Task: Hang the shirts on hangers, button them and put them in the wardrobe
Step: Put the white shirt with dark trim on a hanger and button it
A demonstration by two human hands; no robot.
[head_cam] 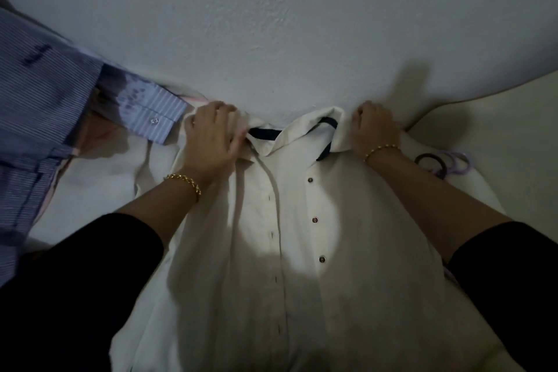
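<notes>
A cream shirt (302, 251) lies front-up on the bed, its placket unbuttoned, dark buttons down the right edge. A dark hanger (265, 133) shows inside the collar, its arms running under both shoulders. My left hand (211, 136) grips the shirt's left shoulder by the collar, fingers curled over the cloth. At the right shoulder my right hand (376, 130) bunches the cloth in its curled fingers. Both wrists wear gold bracelets.
A blue striped shirt (45, 118) lies at the left, its cuff (154, 121) close to my left hand. Purple and dark hanger hooks (444, 161) lie on the bed at the right. A white wall (271, 24) stands right behind the shirt.
</notes>
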